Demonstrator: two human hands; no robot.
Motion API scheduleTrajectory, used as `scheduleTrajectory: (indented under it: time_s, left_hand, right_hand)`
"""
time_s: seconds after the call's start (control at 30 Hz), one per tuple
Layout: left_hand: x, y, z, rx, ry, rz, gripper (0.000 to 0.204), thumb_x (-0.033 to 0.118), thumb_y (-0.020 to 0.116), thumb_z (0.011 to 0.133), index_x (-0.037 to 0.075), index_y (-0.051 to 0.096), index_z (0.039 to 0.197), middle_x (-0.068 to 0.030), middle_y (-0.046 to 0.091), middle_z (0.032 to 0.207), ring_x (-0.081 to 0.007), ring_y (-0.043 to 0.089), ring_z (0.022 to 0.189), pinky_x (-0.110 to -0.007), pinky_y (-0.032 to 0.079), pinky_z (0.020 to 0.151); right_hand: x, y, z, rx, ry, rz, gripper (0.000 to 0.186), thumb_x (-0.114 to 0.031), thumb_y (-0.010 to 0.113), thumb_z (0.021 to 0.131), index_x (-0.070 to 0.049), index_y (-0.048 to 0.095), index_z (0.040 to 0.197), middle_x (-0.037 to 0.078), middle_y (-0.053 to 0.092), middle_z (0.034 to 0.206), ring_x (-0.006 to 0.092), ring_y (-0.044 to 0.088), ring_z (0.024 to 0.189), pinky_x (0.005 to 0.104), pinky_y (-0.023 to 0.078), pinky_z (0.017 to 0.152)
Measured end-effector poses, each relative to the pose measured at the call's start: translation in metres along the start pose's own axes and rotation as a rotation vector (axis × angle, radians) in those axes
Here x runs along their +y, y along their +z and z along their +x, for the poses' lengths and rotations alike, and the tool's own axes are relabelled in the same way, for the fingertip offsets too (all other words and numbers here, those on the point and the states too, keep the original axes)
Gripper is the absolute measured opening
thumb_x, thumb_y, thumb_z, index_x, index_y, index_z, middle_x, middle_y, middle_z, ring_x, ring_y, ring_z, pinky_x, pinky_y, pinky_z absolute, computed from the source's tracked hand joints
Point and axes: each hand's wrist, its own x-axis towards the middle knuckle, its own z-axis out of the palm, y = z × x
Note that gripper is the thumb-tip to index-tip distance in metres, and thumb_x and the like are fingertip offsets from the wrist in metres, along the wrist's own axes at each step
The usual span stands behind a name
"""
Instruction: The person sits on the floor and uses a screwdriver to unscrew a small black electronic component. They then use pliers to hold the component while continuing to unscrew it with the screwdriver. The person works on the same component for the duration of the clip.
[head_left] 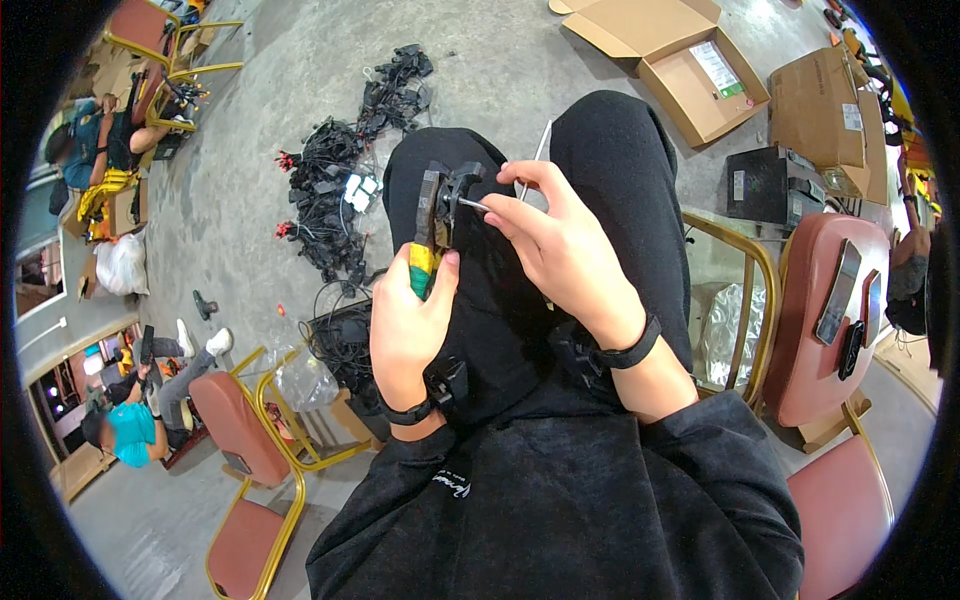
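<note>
A: Left hand (pixel 405 320)?
B: Clamped round the yellow-green grips of a crimping tool (pixel 432 225), black head pointing up and away from the wrist.
A: Right hand (pixel 560 245)?
B: Fingers pinched together on a thin white cable (pixel 541 150), end pushed toward the tool's head, just left of the fingertips.
A: Progress?
B: Apparently mid-way on this piece: cable end at the head, squeeze seemingly not yet made. Beyond the left hand, on the floor, a heap of black cables (pixel 330 195); finished or waiting, cannot tell.
</note>
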Motion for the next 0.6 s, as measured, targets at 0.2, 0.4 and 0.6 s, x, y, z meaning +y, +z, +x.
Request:
scheduleTrajectory:
  time_s: [0.2, 0.4, 0.6]
  left_hand:
    - [-0.001, 0.002, 0.0, 0.022, 0.047, 0.058, 0.031, 0.025, 0.071, 0.093, -0.003, 0.061, 0.1, -0.0211, 0.066, 0.076, -0.0339, 0.068, 0.07, -0.04, 0.05, 0.066]
    - [0.003, 0.001, -0.001, -0.031, -0.027, 0.036, 0.016, 0.012, 0.069, 0.097, -0.002, 0.064, 0.103, -0.006, 0.069, 0.08, -0.0121, 0.066, 0.07, -0.029, 0.054, 0.067]
    - [0.002, -0.001, 0.0, -0.053, -0.058, -0.046, 0.016, 0.012, 0.067, 0.098, -0.003, 0.064, 0.103, -0.0061, 0.069, 0.084, -0.0126, 0.066, 0.072, -0.028, 0.054, 0.068]
  right_hand:
    - [-0.003, -0.002, -0.002, -0.091, 0.231, 0.155, 0.015, -0.01, 0.068, 0.091, -0.002, 0.069, 0.104, 0.013, 0.068, 0.096, 0.0279, 0.07, 0.08, 0.0359, 0.056, 0.071]
    - [-0.017, -0.013, 0.005, -0.259, 0.691, 0.473, 0.015, -0.013, 0.059, 0.099, -0.004, 0.07, 0.103, 0.009, 0.07, 0.073, 0.0237, 0.069, 0.061, 0.0347, 0.054, 0.059]
    - [-0.004, -0.004, -0.002, -0.073, 0.248, 0.198, 0.014, -0.015, 0.067, 0.095, -0.004, 0.072, 0.102, 0.011, 0.066, 0.087, 0.0264, 0.068, 0.078, 0.0356, 0.054, 0.07]
